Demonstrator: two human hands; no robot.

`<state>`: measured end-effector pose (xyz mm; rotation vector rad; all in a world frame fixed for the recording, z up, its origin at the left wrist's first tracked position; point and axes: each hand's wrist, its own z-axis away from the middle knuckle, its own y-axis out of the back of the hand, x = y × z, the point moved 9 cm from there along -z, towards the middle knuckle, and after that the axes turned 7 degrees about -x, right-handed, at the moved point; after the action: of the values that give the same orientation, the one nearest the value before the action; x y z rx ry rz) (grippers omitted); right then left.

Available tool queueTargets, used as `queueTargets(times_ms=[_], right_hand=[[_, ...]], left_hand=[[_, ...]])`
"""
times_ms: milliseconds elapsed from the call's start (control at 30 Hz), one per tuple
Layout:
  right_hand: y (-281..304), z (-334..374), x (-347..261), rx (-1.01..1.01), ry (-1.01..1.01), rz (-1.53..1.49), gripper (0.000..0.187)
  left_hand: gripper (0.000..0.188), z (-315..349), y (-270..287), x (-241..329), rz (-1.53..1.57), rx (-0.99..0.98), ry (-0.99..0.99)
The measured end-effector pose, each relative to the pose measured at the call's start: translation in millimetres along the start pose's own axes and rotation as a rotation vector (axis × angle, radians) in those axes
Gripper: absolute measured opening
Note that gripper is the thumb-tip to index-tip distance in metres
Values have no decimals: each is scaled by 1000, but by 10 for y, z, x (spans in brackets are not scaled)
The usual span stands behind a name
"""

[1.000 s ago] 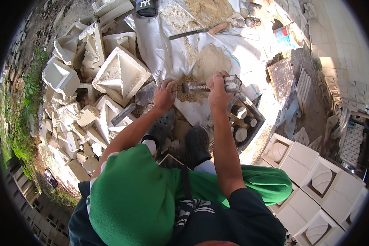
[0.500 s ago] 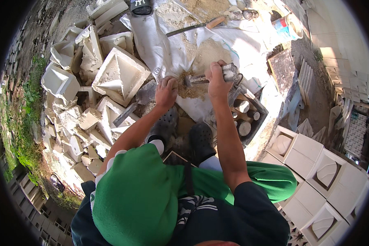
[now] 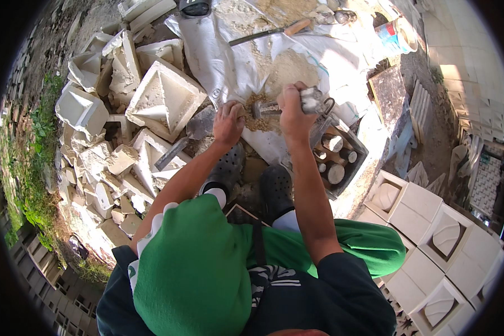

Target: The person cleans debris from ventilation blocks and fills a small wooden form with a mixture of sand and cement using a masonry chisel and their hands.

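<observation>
My right hand [image 3: 297, 115] is wrapped around a short hand tool with a flat metal head [image 3: 257, 109]. The tool's bulky grey end [image 3: 312, 101] sticks out on the right side of my fist. Its head rests in or just over a small heap of brown, sandy material [image 3: 257, 122] on a white sheet [image 3: 207, 50]. To the left of that heap my left hand [image 3: 228, 124] is closed, fingers curled down at the heap's edge. What is under those fingers is hidden.
Broken cream-coloured cast blocks [image 3: 165, 101] pile up on the left. A long-bladed tool with a wooden handle [image 3: 269, 32] lies on the sheet. A box of round rods [image 3: 344, 162] is right of my dark clogs [image 3: 277, 187]. A bucket [image 3: 396, 36] stands far right; pale blocks [image 3: 425, 241] lie near right.
My right hand and the tool have shifted slightly left. My left hand stays almost in place, its fingers a little higher.
</observation>
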<state>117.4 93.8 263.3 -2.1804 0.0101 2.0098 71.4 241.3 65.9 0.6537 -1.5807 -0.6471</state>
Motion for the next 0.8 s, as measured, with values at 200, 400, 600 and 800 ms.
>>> queueTargets(times_ms=[200,400,600,800], right_hand=[[-68,-152,23,-126,-76,-45,20],[-79,-43,-736,-49,18,12,27],[94,51,301,-202,47,-34,20],[99,-32,-588,-152,-6,-3,32]], left_hand=[[40,43,-10,-109,11,17,17],[38,51,16,-76,1,8,36],[39,18,5,-11,19,8,19],[38,106,-13,-88,19,11,57]])
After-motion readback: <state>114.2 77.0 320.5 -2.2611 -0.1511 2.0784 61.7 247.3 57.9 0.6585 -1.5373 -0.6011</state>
